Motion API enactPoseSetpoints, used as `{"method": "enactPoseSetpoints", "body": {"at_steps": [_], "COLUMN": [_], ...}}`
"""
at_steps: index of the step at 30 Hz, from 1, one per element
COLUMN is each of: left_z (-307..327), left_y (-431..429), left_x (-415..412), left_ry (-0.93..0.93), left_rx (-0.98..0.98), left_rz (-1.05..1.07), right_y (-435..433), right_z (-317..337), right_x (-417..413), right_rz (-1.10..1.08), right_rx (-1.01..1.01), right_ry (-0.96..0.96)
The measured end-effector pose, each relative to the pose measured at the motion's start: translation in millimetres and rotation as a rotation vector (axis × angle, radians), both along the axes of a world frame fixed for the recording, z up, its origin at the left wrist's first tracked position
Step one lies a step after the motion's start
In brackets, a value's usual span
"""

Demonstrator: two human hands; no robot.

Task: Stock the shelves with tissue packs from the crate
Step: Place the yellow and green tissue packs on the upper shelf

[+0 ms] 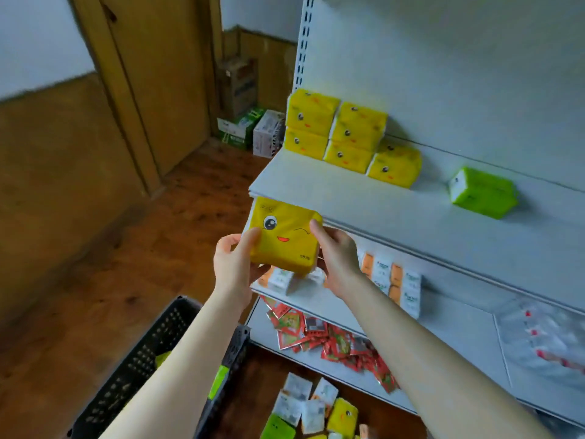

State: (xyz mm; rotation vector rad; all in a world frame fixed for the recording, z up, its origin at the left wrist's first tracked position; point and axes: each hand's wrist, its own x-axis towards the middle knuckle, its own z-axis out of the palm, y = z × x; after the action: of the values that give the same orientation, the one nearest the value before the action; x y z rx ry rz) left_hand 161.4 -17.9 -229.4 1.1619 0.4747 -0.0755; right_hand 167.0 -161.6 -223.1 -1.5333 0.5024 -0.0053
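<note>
Yellow tissue pack (285, 239) in pinching grip of raised left hand (234, 267) and right hand (338, 259).

yellow tissue pack (285, 239) with cartoon face, lime-green pack (482, 193), white shelves (411, 217), black crate (142, 359)

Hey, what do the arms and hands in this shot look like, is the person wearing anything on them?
Nothing worn shows. The left hand and right hand are bare, with no gloves and no ring visible. The left forearm and right forearm are uncovered down to the picture's bottom edge: no sleeve, watch or bracelet in sight.
</note>
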Motion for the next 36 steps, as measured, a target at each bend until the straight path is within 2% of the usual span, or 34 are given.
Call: {"method": "enactPoseSetpoints", "body": {"at_steps": [5, 9, 11, 14, 17, 27, 32, 36], "left_z": [38, 62, 66, 62, 57, 56, 51, 33], "left_y": [-65, -114, -134, -161, -185, -233, -239, -234], "left_x": [16, 30, 41, 66, 101, 217, 243, 245], "left_ry": [-0.071, -0.160, -0.252, -0.400, -0.508, -0.680, -0.732, -0.692], "left_rx": [0.011, 0.037, 0.136, 0.397, 0.623, 0.846, 0.859, 0.855], "left_rz": [-0.111, -0.326, -0.475, -0.604, -0.595, -0.571, -0.517, -0.477], "right_y": [-64, -114, -138, -171, -193, -225, -227, -228], "right_z": [43, 59, 66, 72, 73, 80, 79, 75], "right_x": [-5, 2, 8, 25, 47, 156, 188, 201], "right_rz": [-0.045, -0.141, -0.227, -0.340, -0.405, -0.579, -0.591, -0.562], "right_rx": [-0.040, -0.042, -0.023, 0.008, -0.001, -0.172, -0.173, -0.139], "right_ry": [-0.071, -0.072, -0.057, -0.065, -0.082, -0.087, -0.057, -0.022]}}
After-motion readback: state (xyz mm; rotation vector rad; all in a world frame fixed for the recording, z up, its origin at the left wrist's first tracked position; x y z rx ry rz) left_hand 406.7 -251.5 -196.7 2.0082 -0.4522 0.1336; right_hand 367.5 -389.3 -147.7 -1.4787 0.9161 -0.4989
